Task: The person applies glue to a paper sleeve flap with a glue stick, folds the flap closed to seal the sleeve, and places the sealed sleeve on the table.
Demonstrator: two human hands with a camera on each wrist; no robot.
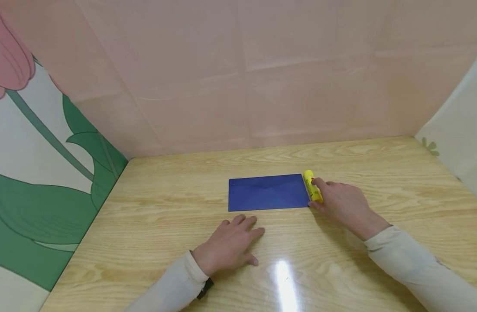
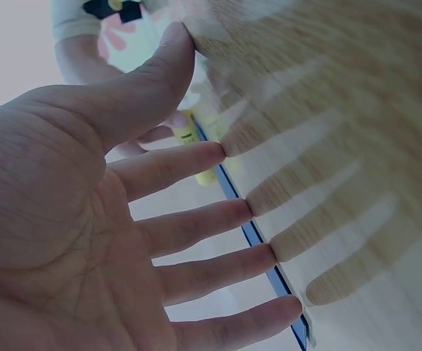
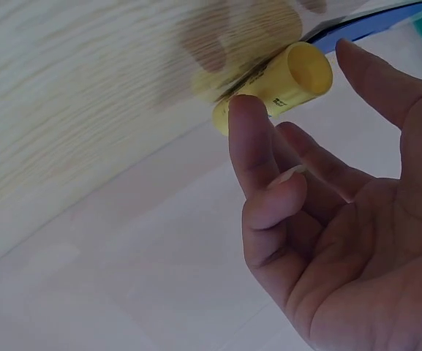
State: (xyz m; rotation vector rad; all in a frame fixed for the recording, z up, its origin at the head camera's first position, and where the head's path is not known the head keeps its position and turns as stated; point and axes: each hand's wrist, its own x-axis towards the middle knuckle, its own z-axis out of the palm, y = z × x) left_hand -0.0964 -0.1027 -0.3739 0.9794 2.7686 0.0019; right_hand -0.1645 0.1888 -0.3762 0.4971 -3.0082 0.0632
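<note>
A dark blue envelope [image 1: 267, 195] lies flat on the wooden table, its flap line along the far side. Against its right end lies a yellow glue stick [image 1: 309, 182], on its side. My right hand [image 1: 341, 206] is at the glue stick; in the right wrist view a fingertip meets the side of the yellow tube [image 3: 280, 80], while the thumb stands off its hollow end. Just in front of the envelope's near edge, my left hand [image 1: 230, 245] has its fingers spread, fingertips down on the table, holding nothing.
The wood-grain table [image 1: 164, 208] runs back to a pinkish sheet [image 1: 242, 86]. A panel with green leaves and a pink flower [image 1: 35, 208] stands at the left. A white panel [image 1: 460, 125] borders the right side. Light glares off the tabletop near the front.
</note>
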